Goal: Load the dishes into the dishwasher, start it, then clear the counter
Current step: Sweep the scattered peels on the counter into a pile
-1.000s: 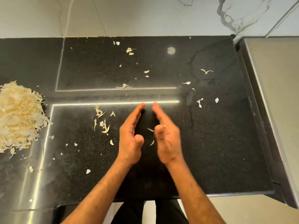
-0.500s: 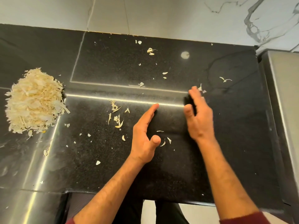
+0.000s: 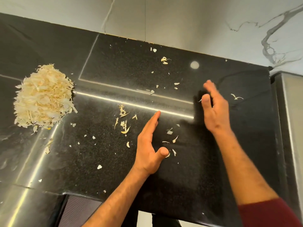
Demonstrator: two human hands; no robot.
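A black speckled counter [image 3: 98,158] carries a heap of pale peel shavings [image 3: 43,97] at the left and several loose scraps [image 3: 123,119] scattered over its middle. My left hand [image 3: 150,145] stands on its edge on the counter, fingers straight and together, thumb out, with a few scraps [image 3: 170,136] just to its right. My right hand [image 3: 213,106] is farther back and to the right, blurred, fingers loosely curved, close over the counter. A single scrap [image 3: 236,97] lies just right of it. Neither hand holds anything.
A marble-look wall [image 3: 180,20] runs behind the counter. A grey steel surface [image 3: 293,128] adjoins the counter at the right. The counter's front edge [image 3: 82,194] is near my body, with a dark gap below. More scraps [image 3: 164,60] lie near the back.
My right hand has moved away from the left, back and to the right across the counter. My left hand stays on edge in the same place. The view has shifted left and tilted.
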